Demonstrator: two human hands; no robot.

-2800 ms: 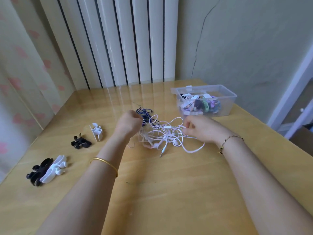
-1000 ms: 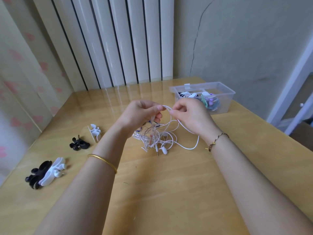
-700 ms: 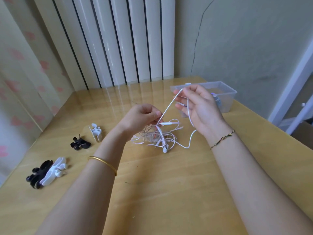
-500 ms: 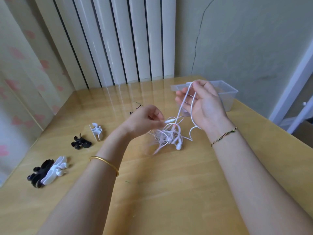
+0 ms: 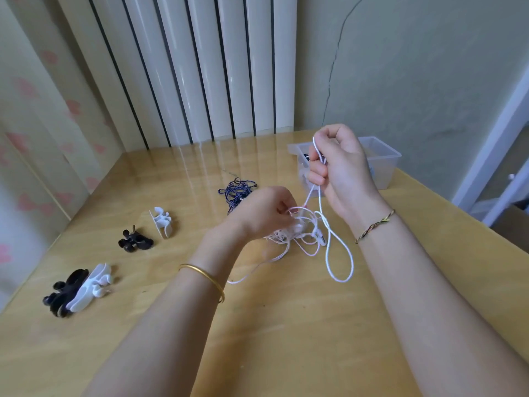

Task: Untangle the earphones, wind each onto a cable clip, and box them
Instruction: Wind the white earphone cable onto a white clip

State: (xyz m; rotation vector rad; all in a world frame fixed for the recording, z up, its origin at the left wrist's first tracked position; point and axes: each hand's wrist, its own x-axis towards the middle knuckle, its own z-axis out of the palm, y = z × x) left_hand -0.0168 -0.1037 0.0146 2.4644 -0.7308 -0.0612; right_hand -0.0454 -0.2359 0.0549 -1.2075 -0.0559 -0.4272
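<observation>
Earphones, white tangle [image 5: 297,234]: held just above the middle of the table [image 5: 286,325], between both hands. Pale pink strands seem mixed in, so I cannot tell how many sets it holds.
Right hand [image 5: 342,170]: raised above the tangle with its fingers curled round one white cable. It is probably drawing that strand up and out of the knot.
Loop [image 5: 341,281]: one long bight of the same cable, hanging from the right hand toward the near edge.
Left hand [image 5: 264,214]: lower, with its fingertips pinching the knot. It is likely anchoring it so the pull opens the tangle and does not lift the whole lot.
Dark blue earphones [image 5: 237,190]: one bundle lying apart toward the far edge, beyond the left hand, seemingly waiting its turn.
Box [image 5: 385,170]: one, clear plastic with no lid on, at the far right corner behind the right hand. Its contents are mostly hidden.
Cable clips: I can count four, all along the left edge, handy for winding.
- Far pair: far white clip [image 5: 161,222] and far black clip [image 5: 134,240], just beside each other.
- Near pair: near black clip [image 5: 63,293] and near white clip [image 5: 88,290], overlapping, so more could be hidden there.
Step in hand: untangling. Nothing on the table is wound onto a clip yet.
</observation>
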